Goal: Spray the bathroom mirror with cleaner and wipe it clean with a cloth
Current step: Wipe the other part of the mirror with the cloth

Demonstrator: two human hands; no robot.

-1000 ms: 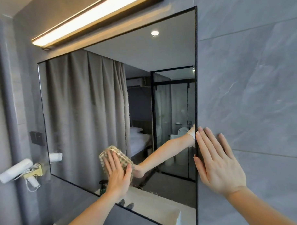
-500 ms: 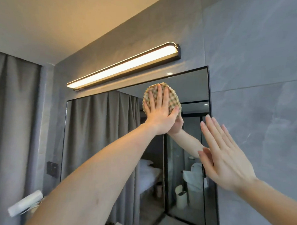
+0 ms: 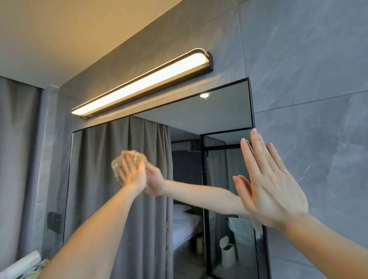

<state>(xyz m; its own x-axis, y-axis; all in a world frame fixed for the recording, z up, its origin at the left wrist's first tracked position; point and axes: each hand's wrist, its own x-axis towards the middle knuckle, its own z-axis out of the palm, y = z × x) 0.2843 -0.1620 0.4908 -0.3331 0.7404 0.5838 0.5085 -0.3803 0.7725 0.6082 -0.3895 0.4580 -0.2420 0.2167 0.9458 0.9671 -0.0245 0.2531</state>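
The black-framed mirror point(image 3: 220, 117) hangs on the grey tiled wall and reflects a curtain, a bed and a glass door. My left hand point(image 3: 131, 174) presses a checked beige cloth point(image 3: 135, 155) flat against the glass in the mirror's middle, fingers straight; the hand is motion-blurred. My right hand point(image 3: 268, 184) lies flat with straight fingers over the mirror's right frame edge and the wall beside it. No spray bottle is in view.
A lit bar lamp point(image 3: 143, 84) is mounted just above the mirror. A white hair dryer point(image 3: 18, 268) hangs at the lower left beside a dark wall socket point(image 3: 54, 221). A grey curtain point(image 3: 11, 166) hangs at the far left.
My left hand slid the cloth from the mirror's lower part up to its top, then down and left to the middle. My right hand stayed flat on the right frame edge.
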